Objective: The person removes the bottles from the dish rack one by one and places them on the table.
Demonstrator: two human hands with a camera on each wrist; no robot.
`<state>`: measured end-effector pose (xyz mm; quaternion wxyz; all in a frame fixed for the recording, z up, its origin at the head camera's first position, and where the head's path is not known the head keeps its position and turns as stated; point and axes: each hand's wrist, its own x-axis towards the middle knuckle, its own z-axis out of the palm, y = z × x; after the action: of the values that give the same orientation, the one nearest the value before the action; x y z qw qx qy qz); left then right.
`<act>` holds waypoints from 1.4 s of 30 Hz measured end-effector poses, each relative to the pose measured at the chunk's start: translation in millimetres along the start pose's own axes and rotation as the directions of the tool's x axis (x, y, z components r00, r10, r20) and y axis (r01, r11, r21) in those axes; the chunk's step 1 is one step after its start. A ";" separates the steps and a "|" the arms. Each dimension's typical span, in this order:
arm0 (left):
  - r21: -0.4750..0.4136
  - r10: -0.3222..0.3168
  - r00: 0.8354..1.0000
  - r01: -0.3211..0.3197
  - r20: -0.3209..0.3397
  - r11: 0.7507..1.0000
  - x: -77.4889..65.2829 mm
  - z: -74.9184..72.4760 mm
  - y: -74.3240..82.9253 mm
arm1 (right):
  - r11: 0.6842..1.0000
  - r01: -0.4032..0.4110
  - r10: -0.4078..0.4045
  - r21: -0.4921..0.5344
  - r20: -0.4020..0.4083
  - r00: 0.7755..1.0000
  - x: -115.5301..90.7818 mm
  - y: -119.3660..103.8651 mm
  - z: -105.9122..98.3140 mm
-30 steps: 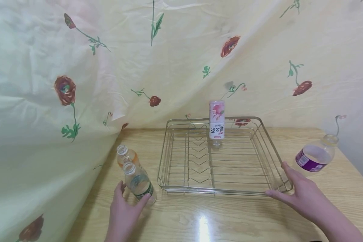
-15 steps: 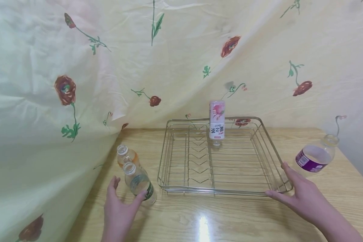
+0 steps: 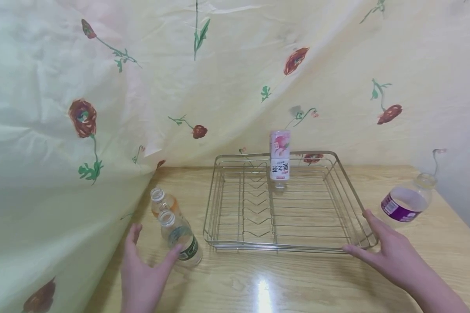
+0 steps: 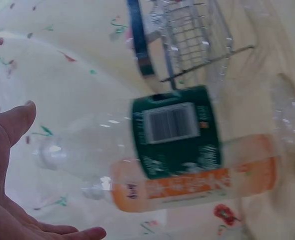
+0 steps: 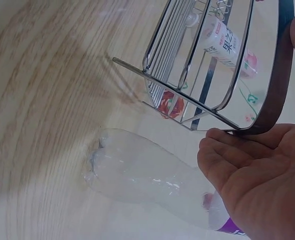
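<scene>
I see one peach fruit-tea bottle [image 3: 280,158] upended in the wire dish rack [image 3: 282,248], centre-frame; green-label bottle [image 3: 182,238] and orange-label bottle [image 3: 165,204], lower left, and purple-label bottle [image 3: 405,202], right, stand outside. Left hand [image 3: 142,273] spreads wide, empty; right hand [image 3: 393,253] grips the rack's corner.

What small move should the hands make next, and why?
Probably the left hand should ease clear of the green-labelled bottle: that hand grips nothing, and the bottle stands upright ungripped. The right hand holds the rack, so the left seems freer to move.
</scene>
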<state>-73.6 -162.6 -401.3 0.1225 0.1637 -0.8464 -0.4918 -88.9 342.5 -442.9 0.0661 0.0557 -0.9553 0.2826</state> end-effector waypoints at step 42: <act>-0.186 0.378 0.924 -0.362 0.056 0.913 -36.1 16.9 81.5 | 1.000 0.002 -0.002 -0.005 -0.021 1.000 -1.5 0.6 0.6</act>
<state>-59.6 -97.1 -340.1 0.1885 -0.0334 -0.8211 -0.5378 -87.6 342.8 -443.9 0.0766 0.0534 -0.9552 0.2809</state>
